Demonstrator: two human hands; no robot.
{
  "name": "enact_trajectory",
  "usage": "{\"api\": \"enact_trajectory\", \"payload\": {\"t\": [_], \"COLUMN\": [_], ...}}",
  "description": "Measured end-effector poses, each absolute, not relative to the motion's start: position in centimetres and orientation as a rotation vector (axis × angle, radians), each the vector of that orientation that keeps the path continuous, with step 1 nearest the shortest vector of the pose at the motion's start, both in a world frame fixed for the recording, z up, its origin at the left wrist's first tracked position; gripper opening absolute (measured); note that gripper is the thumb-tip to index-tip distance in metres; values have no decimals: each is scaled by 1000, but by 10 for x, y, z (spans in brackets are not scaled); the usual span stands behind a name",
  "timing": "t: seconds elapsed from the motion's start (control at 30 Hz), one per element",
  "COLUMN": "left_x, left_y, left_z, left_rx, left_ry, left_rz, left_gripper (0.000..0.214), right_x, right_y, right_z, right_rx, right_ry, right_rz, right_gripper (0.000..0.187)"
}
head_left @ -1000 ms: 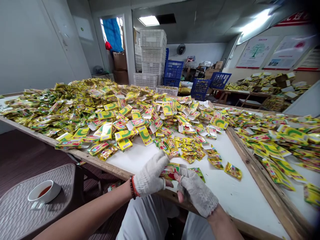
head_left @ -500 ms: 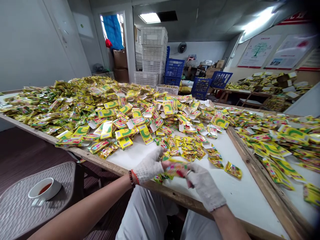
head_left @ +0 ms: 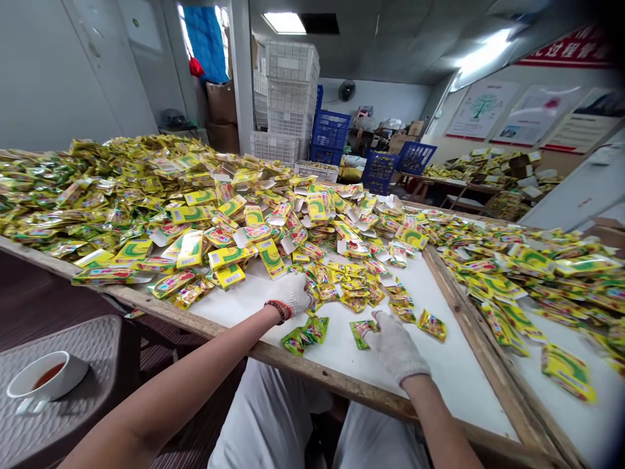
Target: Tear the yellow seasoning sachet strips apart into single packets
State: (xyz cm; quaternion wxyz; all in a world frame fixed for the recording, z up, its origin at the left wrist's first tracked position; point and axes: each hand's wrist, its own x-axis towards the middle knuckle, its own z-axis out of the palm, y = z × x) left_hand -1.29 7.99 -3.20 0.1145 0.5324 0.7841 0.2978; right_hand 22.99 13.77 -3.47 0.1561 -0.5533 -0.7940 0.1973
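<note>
Both my hands wear white knit gloves over a white table top (head_left: pixel 454 384). My left hand (head_left: pixel 294 292), with a bead bracelet at the wrist, reaches into the near edge of a heap of small yellow-green sachets (head_left: pixel 352 286); its fingertips are hidden among them. My right hand (head_left: pixel 393 343) lies low on the table and pinches the edge of a green sachet (head_left: pixel 360 332) lying flat. A small bunch of green sachets (head_left: pixel 305 334) rests on the table between my hands, touched by neither.
Yellow boxes and sachets (head_left: pixel 195 208) cover most of the table, and more lie on a second table (head_left: pixel 537 280) past a wooden rail (head_left: pixel 469 319). A cup of red liquid (head_left: pixel 41 380) sits on a stool at the left. Stacked white and blue crates (head_left: pixel 293 98) stand behind.
The bunch of sachets held between both hands has been put down on the table. My left hand moved forward into the heap, and my right hand dropped to a single sachet. The view shifted.
</note>
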Motion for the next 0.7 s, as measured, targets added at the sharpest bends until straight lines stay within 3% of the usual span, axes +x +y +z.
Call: {"api": "enact_trajectory", "payload": {"t": [0.1, 0.17, 0.4, 0.57, 0.7], "left_x": [-18, -20, 0, 13, 12], "left_y": [78, 72, 38, 29, 28], "left_z": [-34, -34, -16, -2, 2], "left_rx": [1508, 1470, 1186, 1241, 1295], "left_ry": [2211, 2154, 1605, 1479, 1413], "left_rz": [924, 974, 1341, 1161, 1222], "left_gripper": [19, 28, 17, 22, 34], "right_x": [232, 236, 210, 184, 177], "right_y": [139, 141, 120, 104, 107], "right_z": [-42, -42, -20, 7, 2], "right_rx": [-1639, -1575, -989, -807, -840], "right_ry": [-2354, -2278, -1977, -2239, -2168], "right_rz": [582, 704, 1412, 1247, 1236], "right_gripper": [32, 26, 28, 31, 32]}}
